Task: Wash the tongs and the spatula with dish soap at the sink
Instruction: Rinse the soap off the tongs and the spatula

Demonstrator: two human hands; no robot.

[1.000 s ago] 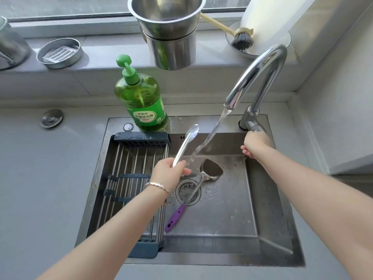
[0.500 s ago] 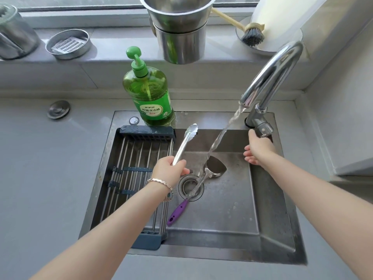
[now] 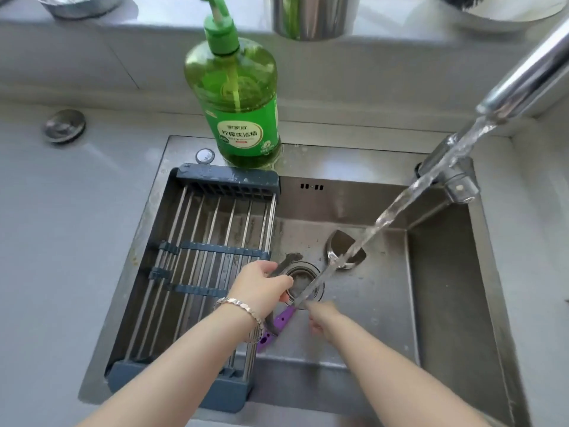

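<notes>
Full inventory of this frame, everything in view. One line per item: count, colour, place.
dish soap bottle: 1, green, sink's back rim
tongs: 1, steel, blurred, over the drain
spatula: 1, steel with purple handle, sink floor, water landing on it
faucet: 1, chrome, back right, running
sink: 1, steel, centre
drying rack: 1, steel rods, blue-grey ends, across sink's left part
drain: 1, steel, sink floor
metal disc: 1, steel, counter left
steel container: 1, windowsill, cropped
counter: grey, around sink
bracelet: 1, silver, left wrist
left hand: grips tongs
right hand: at spatula's shaft, blurred, grip unclear
</notes>
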